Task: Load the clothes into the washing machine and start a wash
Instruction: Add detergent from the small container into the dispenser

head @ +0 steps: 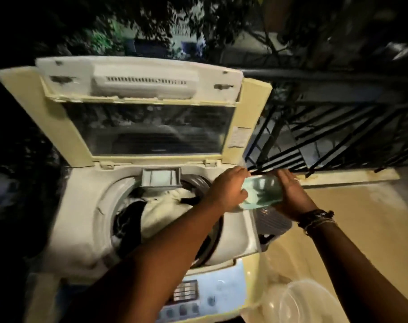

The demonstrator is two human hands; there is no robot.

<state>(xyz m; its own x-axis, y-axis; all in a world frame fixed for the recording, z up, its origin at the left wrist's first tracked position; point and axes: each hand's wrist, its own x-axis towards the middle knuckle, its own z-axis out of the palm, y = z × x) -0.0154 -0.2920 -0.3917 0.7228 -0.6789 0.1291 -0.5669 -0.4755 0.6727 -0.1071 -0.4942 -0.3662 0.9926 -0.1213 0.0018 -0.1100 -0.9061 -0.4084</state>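
Observation:
A cream top-loading washing machine (pixel 82 217) stands before me with its lid (pixel 58 127) raised. White and dark clothes (pixel 161 213) fill the drum. Both hands hold a small pale green packet (pixel 261 192) over the machine's right rim. My left hand (pixel 226 190) grips its left end; my right hand (pixel 291 194), with bracelets at the wrist, grips its right end. The control panel (pixel 198 297) with buttons lies at the near edge.
A grey laundry basket (pixel 273 224) sits on the floor right of the machine. A clear plastic bowl (pixel 310 301) rests at the lower right. A black metal railing (pixel 338 131) runs behind on the right. A grey dispenser box (pixel 161 178) juts over the drum's back rim.

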